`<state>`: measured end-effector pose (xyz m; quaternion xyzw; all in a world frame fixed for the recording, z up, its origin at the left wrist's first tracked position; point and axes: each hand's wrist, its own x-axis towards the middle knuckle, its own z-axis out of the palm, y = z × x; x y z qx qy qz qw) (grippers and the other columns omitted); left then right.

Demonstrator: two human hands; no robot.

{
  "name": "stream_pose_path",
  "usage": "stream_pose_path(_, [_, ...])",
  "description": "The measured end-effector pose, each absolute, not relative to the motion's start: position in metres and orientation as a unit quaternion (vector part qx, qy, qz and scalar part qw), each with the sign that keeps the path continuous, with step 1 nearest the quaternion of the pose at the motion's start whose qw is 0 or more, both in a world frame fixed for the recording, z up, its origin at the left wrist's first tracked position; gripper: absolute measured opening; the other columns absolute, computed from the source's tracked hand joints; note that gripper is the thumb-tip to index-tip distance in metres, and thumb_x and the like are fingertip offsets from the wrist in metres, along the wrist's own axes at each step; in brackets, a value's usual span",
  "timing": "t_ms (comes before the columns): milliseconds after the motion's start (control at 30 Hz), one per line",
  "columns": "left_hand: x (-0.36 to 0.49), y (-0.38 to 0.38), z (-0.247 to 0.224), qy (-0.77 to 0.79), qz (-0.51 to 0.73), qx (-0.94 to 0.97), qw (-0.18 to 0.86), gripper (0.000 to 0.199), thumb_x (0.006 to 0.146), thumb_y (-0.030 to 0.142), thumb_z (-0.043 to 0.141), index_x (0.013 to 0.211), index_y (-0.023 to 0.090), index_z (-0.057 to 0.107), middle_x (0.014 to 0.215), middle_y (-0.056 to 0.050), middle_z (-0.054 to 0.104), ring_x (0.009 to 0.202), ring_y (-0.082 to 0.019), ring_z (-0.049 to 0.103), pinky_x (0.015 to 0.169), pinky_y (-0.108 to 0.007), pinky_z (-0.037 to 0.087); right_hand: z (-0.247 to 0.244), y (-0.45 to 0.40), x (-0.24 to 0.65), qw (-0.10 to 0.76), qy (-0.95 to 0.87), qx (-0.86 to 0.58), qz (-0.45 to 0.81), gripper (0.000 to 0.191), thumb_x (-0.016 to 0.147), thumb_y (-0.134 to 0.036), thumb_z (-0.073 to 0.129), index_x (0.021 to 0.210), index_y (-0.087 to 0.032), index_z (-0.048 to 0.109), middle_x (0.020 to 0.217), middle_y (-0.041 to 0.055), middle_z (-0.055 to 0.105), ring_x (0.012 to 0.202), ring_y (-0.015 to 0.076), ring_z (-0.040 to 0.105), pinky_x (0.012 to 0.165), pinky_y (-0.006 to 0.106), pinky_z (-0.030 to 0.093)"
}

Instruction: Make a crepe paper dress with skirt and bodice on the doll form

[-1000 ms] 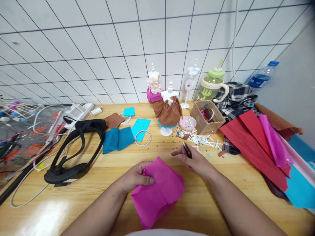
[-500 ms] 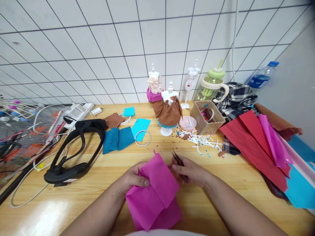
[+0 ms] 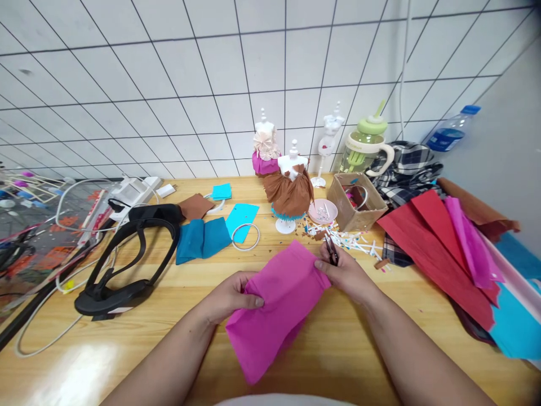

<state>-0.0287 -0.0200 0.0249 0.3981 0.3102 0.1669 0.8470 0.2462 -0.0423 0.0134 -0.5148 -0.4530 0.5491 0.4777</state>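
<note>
A magenta sheet of paper point(image 3: 279, 307) is held over the near middle of the table. My left hand point(image 3: 234, 296) pinches its left side, thumb on top. My right hand point(image 3: 344, 270) holds dark scissors point(image 3: 332, 251), tips pointing away from me, and also grips the sheet's upper right corner between thumb and fingers. Beyond the sheet stands a small white dress form in a brown and blue skirt point(image 3: 289, 189). To its left lie a white ring point(image 3: 245, 237), a bright blue sheet point(image 3: 242, 221) and folded teal paper point(image 3: 203, 239).
Two more dress forms point(image 3: 265, 141) point(image 3: 327, 141) stand behind. Paper scraps point(image 3: 350, 239), a pink dish point(image 3: 322, 211), a cardboard box point(image 3: 357, 211) and a green-lidded jug point(image 3: 363, 146) are right of centre. Red paper point(image 3: 439, 259) lies right, a black headset point(image 3: 122, 293) left.
My right hand has moved away and to the right with the scissors and now grips the sheet's corner. The magenta sheet is spread out more towards the right.
</note>
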Motion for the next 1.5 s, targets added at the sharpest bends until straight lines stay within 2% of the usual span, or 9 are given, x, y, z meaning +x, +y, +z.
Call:
stream_pose_path(67, [-0.028,-0.016,0.026,0.297,0.135,0.436,0.839,0.038,0.068,0.028,0.082,0.101,0.011,0.072,0.094,-0.009,0.075,0.082,-0.019,0.069,0.074,-0.025,0.053,0.010,-0.041,0.247,0.464,-0.513,-0.531,0.490,0.034,0.075,-0.037,0.068,0.071,-0.023,0.037,0.068,-0.0058,0.037,0.062,0.0114,0.036,0.058,0.025,0.032])
stream_pose_path(200, [-0.024,-0.015,0.030,0.274,0.111,0.438,0.849,0.060,0.069,0.054,0.076,0.111,0.013,0.070,0.107,-0.012,0.072,0.098,-0.025,0.067,0.086,-0.031,0.050,0.006,-0.040,0.239,0.431,-0.571,-0.534,0.451,0.026,0.083,-0.033,0.059,0.072,-0.023,0.038,0.070,-0.0045,0.039,0.065,0.0131,0.039,0.062,0.027,0.034])
stream_pose_path(333, [-0.017,-0.026,0.031,0.323,0.037,0.490,0.809,0.042,0.067,0.036,0.082,0.103,0.017,0.072,0.098,-0.006,0.075,0.085,-0.021,0.068,0.074,-0.027,0.053,0.007,-0.041,0.233,0.465,-0.530,-0.549,0.449,0.033,0.083,-0.042,0.060,0.073,-0.024,0.035,0.069,-0.0047,0.039,0.060,0.0121,0.037,0.056,0.026,0.035])
stream_pose_path(433, [-0.016,-0.032,0.029,0.370,0.121,0.463,0.796,0.030,0.069,0.030,0.081,0.095,0.017,0.073,0.094,-0.005,0.076,0.081,-0.020,0.069,0.073,-0.028,0.054,0.010,-0.044,0.237,0.476,-0.469,-0.586,0.459,0.035,0.087,-0.058,0.051,0.082,-0.024,0.039,0.071,-0.0026,0.051,0.053,0.0115,0.037,0.048,0.026,0.032])
stream_pose_path(533, [-0.018,-0.034,0.026,0.410,0.226,0.391,0.792,0.030,0.071,0.031,0.081,0.095,0.016,0.072,0.093,-0.007,0.077,0.079,-0.021,0.071,0.074,-0.031,0.055,0.013,-0.048,0.245,0.428,-0.496,-0.599,0.461,0.043,0.091,-0.065,0.036,0.093,-0.024,0.047,0.073,-0.0003,0.059,0.051,0.0125,0.042,0.049,0.027,0.034])
stream_pose_path(667, [-0.023,-0.032,0.024,0.410,0.272,0.378,0.784,0.030,0.069,0.029,0.082,0.093,0.015,0.071,0.089,-0.008,0.077,0.075,-0.021,0.071,0.072,-0.032,0.056,0.016,-0.059,0.250,0.311,-0.602,-0.579,0.453,0.047,0.093,-0.064,0.033,0.097,-0.024,0.056,0.072,-0.0005,0.057,0.063,0.0149,0.049,0.059,0.027,0.037])
stream_pose_path(767, [-0.022,-0.032,0.022,0.407,0.280,0.402,0.771,0.032,0.067,0.026,0.083,0.095,0.015,0.070,0.091,-0.007,0.076,0.076,-0.021,0.070,0.072,-0.032,0.056,0.019,-0.066,0.249,0.245,-0.638,-0.566,0.460,0.055,0.097,-0.061,0.020,0.084,-0.022,0.057,0.069,-0.0002,0.054,0.065,0.0155,0.049,0.060,0.027,0.036])
stream_pose_path(967, [-0.015,-0.035,0.020,0.450,0.304,0.482,0.687,0.029,0.065,0.025,0.084,0.087,0.015,0.067,0.083,-0.003,0.074,0.073,-0.018,0.067,0.070,-0.029,0.054,0.028,-0.068,0.240,0.143,-0.718,-0.570,0.374,0.044,0.096,-0.054,0.035,0.075,-0.022,0.056,0.067,0.0015,0.060,0.064,0.0165,0.053,0.057,0.027,0.030])
stream_pose_path(1500, [-0.015,-0.038,0.021,0.429,0.341,0.474,0.689,0.039,0.063,0.026,0.085,0.092,0.015,0.062,0.084,-0.003,0.071,0.073,-0.017,0.066,0.069,-0.029,0.054,0.028,-0.068,0.234,0.140,-0.711,-0.603,0.333,0.050,0.097,-0.055,0.032,0.077,-0.024,0.065,0.067,0.0019,0.066,0.064,0.0176,0.057,0.056,0.027,0.028])
